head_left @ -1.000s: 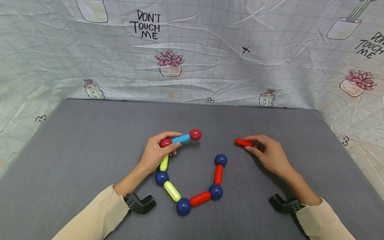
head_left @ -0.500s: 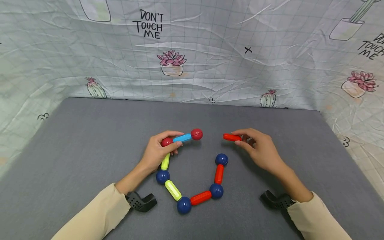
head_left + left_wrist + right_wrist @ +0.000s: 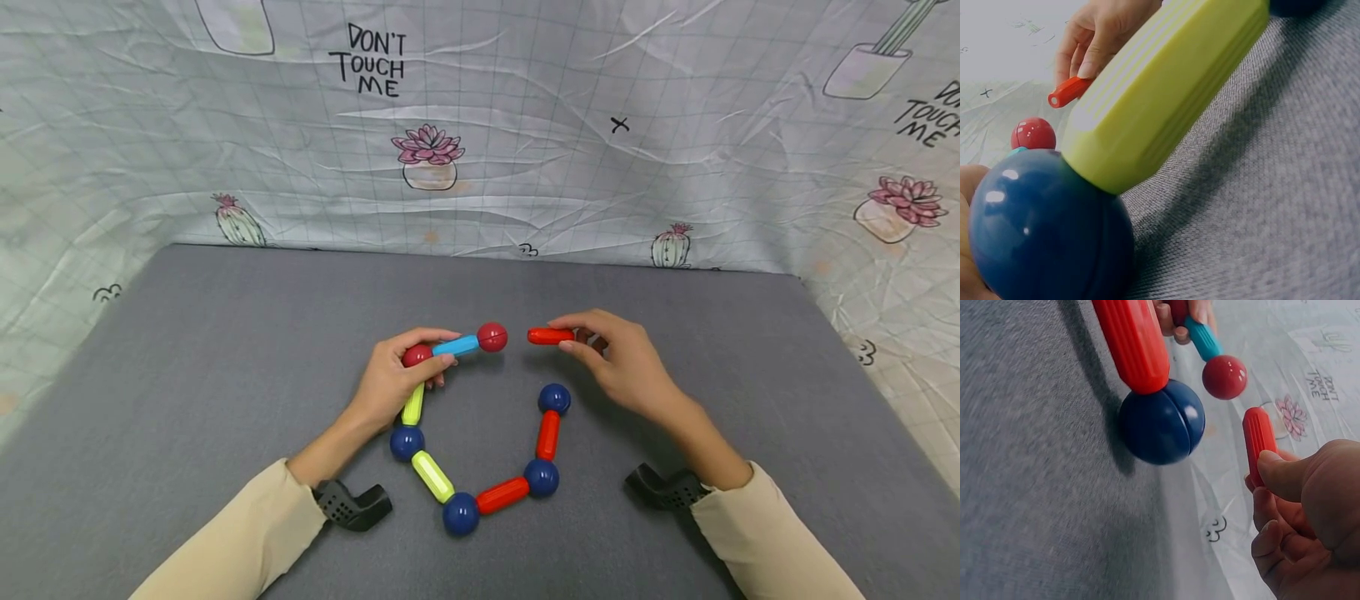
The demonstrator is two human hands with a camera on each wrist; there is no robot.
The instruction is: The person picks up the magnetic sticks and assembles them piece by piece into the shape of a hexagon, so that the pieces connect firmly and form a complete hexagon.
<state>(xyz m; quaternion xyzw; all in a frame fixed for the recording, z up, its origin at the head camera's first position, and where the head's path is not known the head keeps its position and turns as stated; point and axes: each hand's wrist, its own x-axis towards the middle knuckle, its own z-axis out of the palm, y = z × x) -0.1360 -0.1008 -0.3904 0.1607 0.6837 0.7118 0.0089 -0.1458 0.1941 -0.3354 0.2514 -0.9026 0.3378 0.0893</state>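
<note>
A chain of rods and balls lies in an open ring on the grey table. At its upper left my left hand [image 3: 393, 375] grips a red ball [image 3: 417, 356] where a blue rod [image 3: 456, 346] and a yellow rod [image 3: 412, 406] meet. The blue rod ends in another red ball [image 3: 492, 337]. My right hand [image 3: 618, 358] pinches a loose red rod [image 3: 551, 336] between thumb and fingers, its free end pointing at that ball across a small gap. In the right wrist view, the rod [image 3: 1259, 440] is apart from the red ball [image 3: 1224, 377].
The ring runs on through several blue balls [image 3: 461, 514], a second yellow rod [image 3: 432, 477] and two red rods [image 3: 502, 496]. It ends at a blue ball [image 3: 554, 397] just below my right hand. A printed cloth [image 3: 525, 150] hangs behind the grey table [image 3: 225, 350].
My right hand has moved left with the red rod, bringing it close to the far red ball. My left hand keeps its hold, and the chain lies as before.
</note>
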